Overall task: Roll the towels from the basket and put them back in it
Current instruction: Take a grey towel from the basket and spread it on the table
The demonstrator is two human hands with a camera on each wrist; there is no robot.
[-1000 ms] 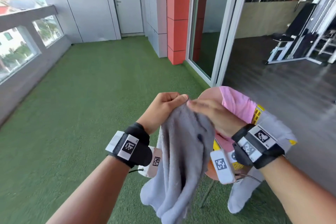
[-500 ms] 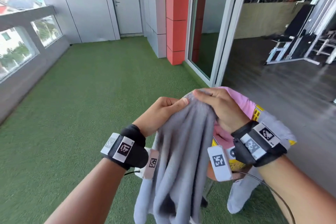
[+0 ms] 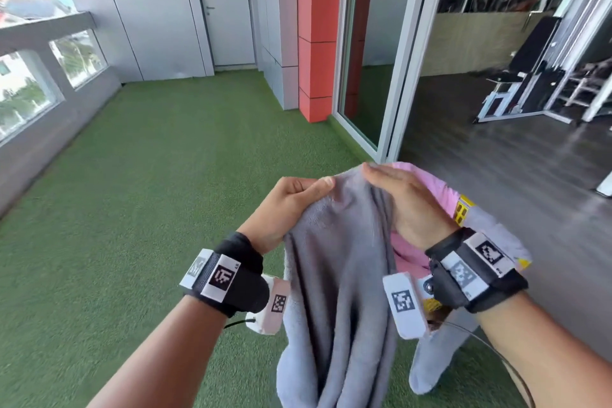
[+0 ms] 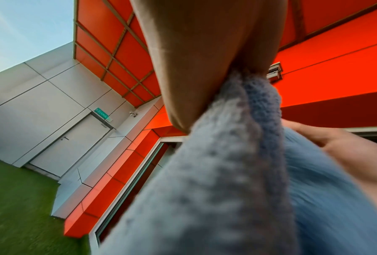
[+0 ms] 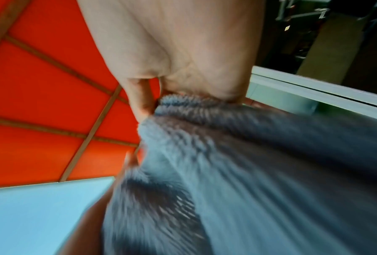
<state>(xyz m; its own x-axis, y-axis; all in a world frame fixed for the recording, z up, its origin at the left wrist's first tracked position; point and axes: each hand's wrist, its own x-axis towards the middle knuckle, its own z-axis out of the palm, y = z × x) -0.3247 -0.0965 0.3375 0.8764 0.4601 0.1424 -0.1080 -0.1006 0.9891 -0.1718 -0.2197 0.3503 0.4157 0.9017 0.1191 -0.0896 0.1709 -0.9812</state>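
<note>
I see my left hand (image 3: 287, 209) pinching the top edge of the grey towel (image 3: 337, 301), thumb over curled fingers. My right hand (image 3: 405, 205) grips the same edge just beside it. The towel hangs in folds between my wrists, above the green turf (image 3: 159, 195). A pink towel (image 3: 427, 189) lies behind my right hand.

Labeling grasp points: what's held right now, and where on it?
Grey towel, held by its bunched top edge: left hand pinches one side, right hand grips the other. The rest hangs free.
</note>
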